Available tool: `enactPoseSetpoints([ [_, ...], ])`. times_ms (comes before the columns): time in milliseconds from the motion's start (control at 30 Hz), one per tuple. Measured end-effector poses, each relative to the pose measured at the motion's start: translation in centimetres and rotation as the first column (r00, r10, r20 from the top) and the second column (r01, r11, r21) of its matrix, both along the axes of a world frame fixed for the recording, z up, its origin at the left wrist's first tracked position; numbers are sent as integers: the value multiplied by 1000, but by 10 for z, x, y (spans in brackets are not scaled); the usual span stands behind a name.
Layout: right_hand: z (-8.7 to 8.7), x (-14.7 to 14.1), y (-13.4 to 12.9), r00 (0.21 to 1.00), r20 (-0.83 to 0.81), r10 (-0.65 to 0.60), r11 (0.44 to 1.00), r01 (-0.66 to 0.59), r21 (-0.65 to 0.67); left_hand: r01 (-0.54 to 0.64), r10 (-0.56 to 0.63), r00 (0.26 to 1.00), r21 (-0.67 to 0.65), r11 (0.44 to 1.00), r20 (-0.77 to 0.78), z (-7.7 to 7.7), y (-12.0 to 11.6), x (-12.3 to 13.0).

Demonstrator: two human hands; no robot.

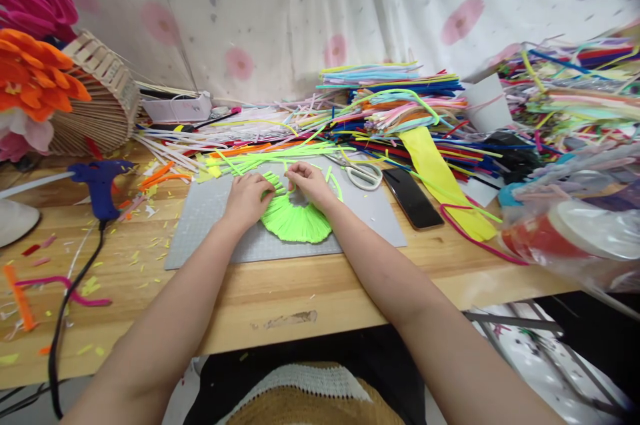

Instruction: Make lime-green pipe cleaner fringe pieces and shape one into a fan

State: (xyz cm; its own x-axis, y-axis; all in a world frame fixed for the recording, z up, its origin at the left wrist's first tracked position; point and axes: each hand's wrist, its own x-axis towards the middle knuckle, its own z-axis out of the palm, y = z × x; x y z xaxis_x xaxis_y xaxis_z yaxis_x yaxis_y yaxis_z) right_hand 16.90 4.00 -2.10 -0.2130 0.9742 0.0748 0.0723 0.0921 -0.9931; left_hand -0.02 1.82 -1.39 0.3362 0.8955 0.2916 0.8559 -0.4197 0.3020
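A bright green fan-shaped piece made of pipe cleaners [297,221] lies on the grey cutting mat [200,228]. At its upper left edge, my left hand [249,198] is closed with fingertips on the green strands. My right hand [309,185] is pinched above the piece's inner opening, on what looks like a thin green strand. A loose green strand curves out to the right of that hand. Both wrists rest low over the mat. The fingertips partly hide the inner edge of the piece.
Scissors [364,175] and a black phone [413,198] lie right of my hands. Piled pipe cleaners [400,105] line the back. At left are a blue glue gun [103,188] with a cord and orange flowers [33,75]. A plastic-wrapped cup [560,238] stands at right.
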Motion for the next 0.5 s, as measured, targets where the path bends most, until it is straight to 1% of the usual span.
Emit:
enactPoseSetpoints([
  [67,-3,0,1,991,119,58,997,-64,44,-66,71,994,-61,996,82,-1,0,2],
  [133,-5,0,2,955,281,91,980,-136,145,-121,140,978,-124,985,156,-3,0,2],
  [200,-6,0,3,908,414,62,952,-179,250,-153,181,963,-149,977,198,-5,1,1],
  [233,-6,0,3,890,454,39,940,-186,284,-163,193,958,-150,975,211,-5,1,0],
  [333,-5,-1,2,870,493,7,933,-182,309,-179,212,947,-149,972,241,-7,1,0],
  [433,-5,-1,1,870,492,6,937,-176,300,-193,229,936,-153,969,268,-8,0,1],
  [500,-5,-2,1,880,475,-14,941,-150,305,-186,220,936,-143,972,275,-7,0,2],
])
